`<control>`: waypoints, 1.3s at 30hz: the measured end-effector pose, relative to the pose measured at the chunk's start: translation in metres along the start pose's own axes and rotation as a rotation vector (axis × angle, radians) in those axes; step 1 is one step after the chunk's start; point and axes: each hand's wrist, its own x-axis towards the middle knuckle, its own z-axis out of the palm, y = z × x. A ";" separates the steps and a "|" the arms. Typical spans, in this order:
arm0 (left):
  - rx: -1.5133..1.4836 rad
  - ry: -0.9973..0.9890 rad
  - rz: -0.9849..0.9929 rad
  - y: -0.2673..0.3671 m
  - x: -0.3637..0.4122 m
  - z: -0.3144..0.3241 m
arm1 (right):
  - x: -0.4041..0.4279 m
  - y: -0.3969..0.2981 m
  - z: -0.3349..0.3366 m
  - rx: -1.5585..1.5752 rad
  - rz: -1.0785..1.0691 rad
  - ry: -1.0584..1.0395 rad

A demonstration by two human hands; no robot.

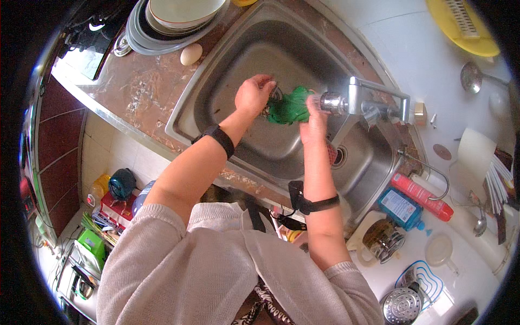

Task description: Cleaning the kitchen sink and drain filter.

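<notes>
Both my hands are over the large basin of a stainless steel sink (260,53). My right hand (316,118) holds a bunched green mesh cloth (290,106) right at the outlet of the chrome faucet (334,102), and water appears to run over its fingers. To the left, my left hand (254,95) has its fingers curled beside the cloth's left end. A dark, ringed metallic item (277,94) shows at those fingertips; whether it is gripped or lies behind them is unclear. Black straps circle both wrists and forearms.
Stacked bowls (183,18) and an egg (191,54) sit on the brown counter (142,89) at left. The smaller basin (365,162) has a drain and a red mesh item (332,155). At right are a blue bottle (400,207), a red tube (422,197) and a glass pot (382,239).
</notes>
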 end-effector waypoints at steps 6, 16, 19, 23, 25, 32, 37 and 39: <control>0.138 0.029 0.048 -0.017 0.008 0.012 | 0.004 0.002 -0.002 0.096 -0.047 0.062; -1.393 -0.519 -0.661 0.002 -0.004 0.044 | -0.035 0.012 0.028 -0.861 -0.511 -0.081; -1.457 -0.459 -0.641 -0.024 0.005 0.066 | -0.037 0.014 0.042 -1.049 -0.670 -0.064; -1.209 -0.271 -0.589 0.006 -0.025 0.073 | 0.008 0.021 0.008 -1.231 -0.475 0.367; -1.142 -0.305 -0.471 0.021 -0.030 0.060 | 0.025 0.024 -0.003 -0.822 -0.391 0.482; -1.182 -0.210 -0.501 0.014 -0.010 0.050 | -0.021 0.029 0.030 -0.934 -0.489 0.133; -0.962 -0.368 -0.473 0.036 -0.052 0.044 | 0.032 0.024 0.000 -0.205 -0.013 0.301; -1.031 -0.275 -0.439 0.025 -0.037 0.053 | 0.012 0.014 0.017 -0.350 -0.079 0.344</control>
